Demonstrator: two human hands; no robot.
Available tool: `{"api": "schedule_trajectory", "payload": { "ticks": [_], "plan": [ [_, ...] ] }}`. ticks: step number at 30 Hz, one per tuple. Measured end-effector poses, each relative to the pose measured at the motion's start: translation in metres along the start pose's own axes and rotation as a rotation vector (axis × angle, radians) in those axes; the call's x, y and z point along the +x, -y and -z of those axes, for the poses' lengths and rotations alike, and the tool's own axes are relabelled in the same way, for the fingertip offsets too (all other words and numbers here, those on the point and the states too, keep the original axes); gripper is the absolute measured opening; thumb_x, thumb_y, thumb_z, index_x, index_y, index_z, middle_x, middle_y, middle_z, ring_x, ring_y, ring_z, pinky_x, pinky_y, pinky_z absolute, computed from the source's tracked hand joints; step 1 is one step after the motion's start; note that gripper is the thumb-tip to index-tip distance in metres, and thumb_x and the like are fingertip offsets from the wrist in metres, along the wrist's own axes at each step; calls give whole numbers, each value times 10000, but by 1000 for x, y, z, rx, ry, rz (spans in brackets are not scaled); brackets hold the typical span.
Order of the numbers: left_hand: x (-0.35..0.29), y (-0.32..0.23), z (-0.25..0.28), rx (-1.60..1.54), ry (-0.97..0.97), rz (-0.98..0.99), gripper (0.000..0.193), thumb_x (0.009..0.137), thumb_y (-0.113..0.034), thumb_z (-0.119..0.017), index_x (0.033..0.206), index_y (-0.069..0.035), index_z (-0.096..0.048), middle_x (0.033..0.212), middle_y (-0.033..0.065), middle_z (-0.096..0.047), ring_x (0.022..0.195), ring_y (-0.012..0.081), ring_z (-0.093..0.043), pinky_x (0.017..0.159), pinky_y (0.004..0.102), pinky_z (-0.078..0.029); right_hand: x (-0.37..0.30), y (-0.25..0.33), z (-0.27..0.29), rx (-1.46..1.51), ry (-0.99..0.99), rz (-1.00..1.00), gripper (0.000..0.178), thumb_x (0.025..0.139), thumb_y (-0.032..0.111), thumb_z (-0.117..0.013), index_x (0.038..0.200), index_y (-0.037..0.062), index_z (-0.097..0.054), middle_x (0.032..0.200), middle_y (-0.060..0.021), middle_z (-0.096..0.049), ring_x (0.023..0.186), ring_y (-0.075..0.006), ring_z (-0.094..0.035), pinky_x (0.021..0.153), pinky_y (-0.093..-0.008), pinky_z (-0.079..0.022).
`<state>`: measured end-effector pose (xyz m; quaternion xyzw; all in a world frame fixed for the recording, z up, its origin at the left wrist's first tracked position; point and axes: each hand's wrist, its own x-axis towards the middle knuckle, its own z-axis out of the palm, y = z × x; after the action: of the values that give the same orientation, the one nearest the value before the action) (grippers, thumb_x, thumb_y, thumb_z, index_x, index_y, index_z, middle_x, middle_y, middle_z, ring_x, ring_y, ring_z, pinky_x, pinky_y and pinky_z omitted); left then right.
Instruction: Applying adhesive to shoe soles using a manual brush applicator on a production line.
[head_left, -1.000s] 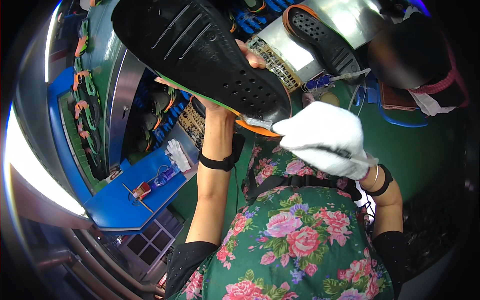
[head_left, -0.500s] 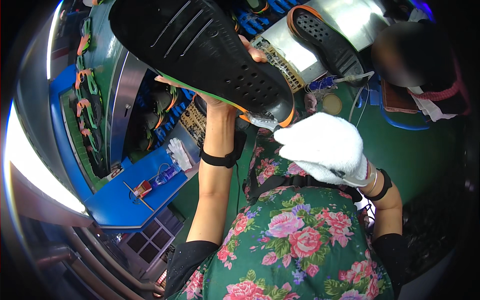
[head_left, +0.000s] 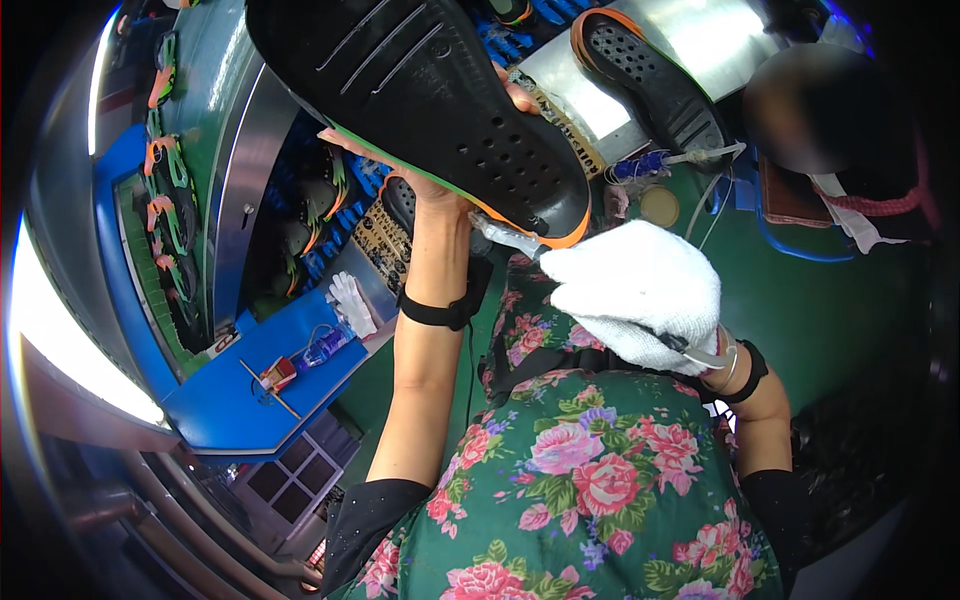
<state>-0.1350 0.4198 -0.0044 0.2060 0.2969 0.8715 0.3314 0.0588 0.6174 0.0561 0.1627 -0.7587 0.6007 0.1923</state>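
Observation:
My left hand (head_left: 432,190) is closed around a large black shoe sole (head_left: 420,110) with an orange and green edge. Its thumb and fingers show on either side, while the palm is partly hidden behind the sole. The tilted bottom has small round holes towards the near end and long slits further up. My right hand (head_left: 635,295), in a white knitted glove, is closed on a slim tool (head_left: 508,237) that looks wrapped in clear plastic. The tool's tip lies beside the sole's orange edge, near my left wrist; whether it touches I cannot tell. The glove hides the handle.
Another black sole (head_left: 655,90) rests on the metal bench (head_left: 735,40) ahead. Near it are a blue bottle (head_left: 640,165) with a pale nozzle and a round lid (head_left: 659,206). White gloves (head_left: 350,303) lie by a blue table (head_left: 225,415). Another person (head_left: 810,110) is at right.
The sole has shifted slightly right and down in the picture. The tool's tip has moved left along the orange edge, and my gloved right hand has drifted a little left.

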Motion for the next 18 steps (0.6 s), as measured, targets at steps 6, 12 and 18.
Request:
{"api": "schedule_trajectory", "payload": {
  "ticks": [6,12,18],
  "plan": [
    [14,12,-12,-92,51,-12,1320,648,-1033,-487,1348,84,-564,1253,204,-643,1111,349,-647,1030,508,-528,2,-5,23,77,-84,-124,224,764,-76,-811,946,45,-765,1047,-170,-785,901,-298,-754,809,-372,-584],
    [15,11,-24,-49,34,-10,984,868,-799,-606,1337,66,-583,1266,174,-630,1103,335,-657,1044,485,-524,-3,-7,24,-41,-77,-134,252,742,-63,-833,957,51,-767,1065,-151,-785,896,-291,-747,787,-365,-583],
    [29,11,-31,-100,119,-50,1166,801,-958,-478,1314,86,-567,1133,199,-678,1038,354,-694,974,491,-533,-5,-10,27,-3,-76,-113,284,736,-53,-838,982,73,-772,1061,-141,-787,894,-293,-749,782,-361,-584]
  ]
}}
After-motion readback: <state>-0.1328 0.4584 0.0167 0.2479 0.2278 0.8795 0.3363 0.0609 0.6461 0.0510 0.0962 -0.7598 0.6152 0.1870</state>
